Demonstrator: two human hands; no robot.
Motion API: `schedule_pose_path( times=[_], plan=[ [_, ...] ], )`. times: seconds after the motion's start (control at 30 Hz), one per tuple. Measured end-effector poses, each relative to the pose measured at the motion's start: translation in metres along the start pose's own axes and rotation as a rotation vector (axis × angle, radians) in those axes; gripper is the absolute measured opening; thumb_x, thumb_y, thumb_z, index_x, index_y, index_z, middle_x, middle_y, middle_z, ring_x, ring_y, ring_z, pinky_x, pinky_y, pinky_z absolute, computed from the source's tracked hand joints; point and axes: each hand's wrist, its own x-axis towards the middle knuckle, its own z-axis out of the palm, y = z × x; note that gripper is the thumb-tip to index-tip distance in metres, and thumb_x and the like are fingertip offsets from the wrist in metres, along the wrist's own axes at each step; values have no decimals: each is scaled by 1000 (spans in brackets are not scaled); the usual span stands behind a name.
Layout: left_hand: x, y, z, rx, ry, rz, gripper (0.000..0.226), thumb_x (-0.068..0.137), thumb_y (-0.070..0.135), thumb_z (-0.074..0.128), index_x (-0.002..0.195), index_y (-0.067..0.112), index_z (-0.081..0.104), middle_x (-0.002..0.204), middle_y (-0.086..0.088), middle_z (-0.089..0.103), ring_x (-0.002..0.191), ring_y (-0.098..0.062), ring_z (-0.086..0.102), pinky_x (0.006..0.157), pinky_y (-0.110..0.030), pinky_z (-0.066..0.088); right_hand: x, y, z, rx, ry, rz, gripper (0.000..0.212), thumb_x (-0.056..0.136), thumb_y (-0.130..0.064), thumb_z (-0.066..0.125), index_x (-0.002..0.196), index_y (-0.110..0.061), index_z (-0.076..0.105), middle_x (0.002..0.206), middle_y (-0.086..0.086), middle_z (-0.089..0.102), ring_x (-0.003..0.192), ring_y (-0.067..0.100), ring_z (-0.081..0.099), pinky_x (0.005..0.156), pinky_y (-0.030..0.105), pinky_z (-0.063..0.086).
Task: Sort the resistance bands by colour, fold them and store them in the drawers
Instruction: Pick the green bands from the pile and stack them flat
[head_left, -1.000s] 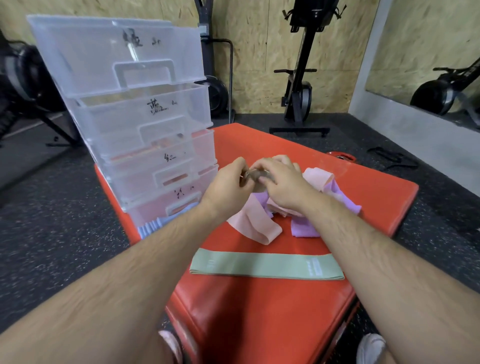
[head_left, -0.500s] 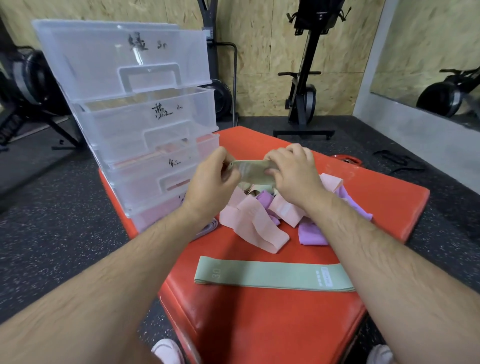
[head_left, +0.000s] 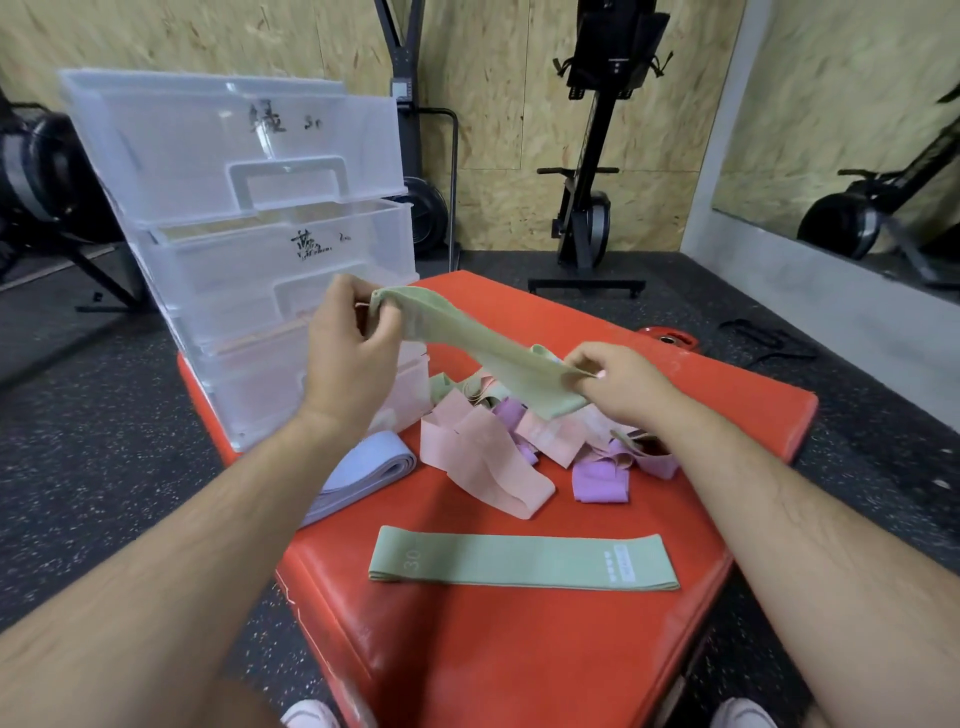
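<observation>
Resistance band, green (head_left: 483, 358), held in the air between two hands above the far half of the red pad (head_left: 519, 649).
The left hand (head_left: 348, 358) pinches the band's raised end in front of the drawer unit (head_left: 249, 208) at the pad's far-left corner. The right hand (head_left: 618, 384) pinches the lower end just above the tangled heap (head_left: 519, 441) at the pad's centre. Likely faults: the low end may snag loose loops and drag them off the pad, and a light pinch on elastic may slip, letting the band drop back into the heap unsorted. Counts: four drawers visible; one green band held; one green band laid flat (head_left: 519, 564) near the pad's front edge; one folded pale-blue band (head_left: 363, 467) at the pad's left edge. The pink bands (head_left: 483, 462) and purple bands (head_left: 600, 480) in the heap number at least two each, too tangled to count exactly.
</observation>
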Motion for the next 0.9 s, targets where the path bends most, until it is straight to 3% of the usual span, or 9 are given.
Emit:
schedule_pose_path(
  times=[0.07, 0.17, 0.27, 0.33, 0.43, 0.57, 0.6, 0.73, 0.9],
  plan=[
    [0, -3, -5, 16, -49, -75, 9, 92, 15, 56, 87, 9, 52, 73, -3, 54, 65, -14, 49, 59, -47, 52, -9, 3, -16, 272, -88, 68, 7, 88, -22, 75, 94, -21, 72, 94, -1, 74, 86, 12, 65, 78, 29, 48],
    [-1, -12, -9, -11, -99, -215, 9, 89, 13, 57, 88, 5, 54, 71, -1, 61, 67, -18, 62, 65, -44, 57, -27, 4, -39, 410, -201, 113, 24, 78, -33, 83, 98, -20, 77, 97, 1, 77, 93, 15, 68, 86, 31, 50],
    [-2, -26, -15, -48, -195, -370, 9, 89, 17, 62, 85, 11, 56, 76, -9, 68, 77, -30, 72, 64, -34, 58, -48, 4, -55, 549, -275, 147, 37, 71, -36, 80, 95, -7, 74, 87, 3, 73, 81, 12, 65, 74, 24, 48],
    [-6, -39, -19, -68, -267, -447, 12, 90, 18, 65, 85, 11, 56, 71, -6, 71, 72, -25, 72, 70, -40, 58, -64, 4, -61, 647, -348, 189, 45, 73, -36, 76, 99, 1, 70, 90, 8, 70, 81, 17, 65, 70, 25, 51],
    [-12, -49, -26, -94, -322, -551, 13, 91, 14, 67, 83, 10, 57, 75, -10, 68, 73, -27, 70, 78, -45, 60, -80, 5, -66, 664, -439, 244, 44, 81, -36, 69, 109, -2, 70, 103, 13, 73, 90, 22, 69, 81, 31, 55],
    [-20, -48, -41, -86, -510, -632, 7, 92, 7, 66, 89, 2, 61, 92, -18, 66, 80, -26, 65, 64, -28, 60, -93, 15, -66, 612, -440, 298, 69, 74, -40, 80, 116, 11, 62, 99, 16, 65, 85, 24, 61, 73, 31, 48],
    [-24, -50, -46, -30, -574, -636, 8, 91, 8, 67, 90, 1, 63, 91, -17, 67, 79, -24, 65, 65, -28, 58, -96, 19, -66, 599, -439, 305, 65, 77, -37, 80, 116, 11, 62, 98, 15, 66, 86, 23, 61, 74, 31, 49],
    [-41, -58, -62, 142, -764, -636, 21, 89, 11, 71, 97, -7, 64, 83, -18, 61, 70, -20, 59, 63, -25, 54, -111, 26, -67, 420, -481, 291, 17, 91, -5, 67, 105, 5, 66, 93, 15, 64, 76, 16, 65, 69, 25, 56],
    [-65, -58, -64, 245, -825, -567, 21, 85, 11, 77, 102, 5, 66, 73, -9, 60, 57, -15, 57, 50, -19, 48, -127, 29, -51, 298, -499, 278, 30, 89, 4, 68, 116, -9, 62, 83, 12, 58, 60, 14, 59, 59, 25, 56]
  ],
)
